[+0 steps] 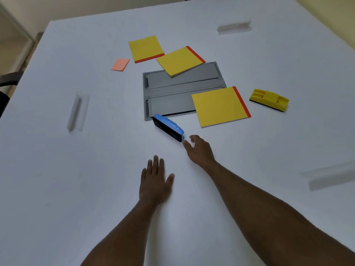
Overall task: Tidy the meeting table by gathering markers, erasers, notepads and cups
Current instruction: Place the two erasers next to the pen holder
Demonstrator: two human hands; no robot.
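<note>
A blue eraser (168,127) lies tilted on the white table (76,179), its far end at the corner of a grey cable hatch (172,87). My right hand (199,149) is just behind the eraser's near end, fingers apart, fingertips almost touching it. My left hand (155,181) rests flat on the table, holding nothing. Three yellow notepads with red spines lie around the hatch: one at the back (145,48), one overlapping the hatch's far edge (179,61), one at its right (220,106). A yellow eraser (269,99) sits at the right. A small pink sticky pad (120,64) lies at the left.
Clear plastic name-holders lie on the table at the left (77,111), the far right (233,27) and the near right (330,175). A dark chair arm (9,77) shows past the table's left edge.
</note>
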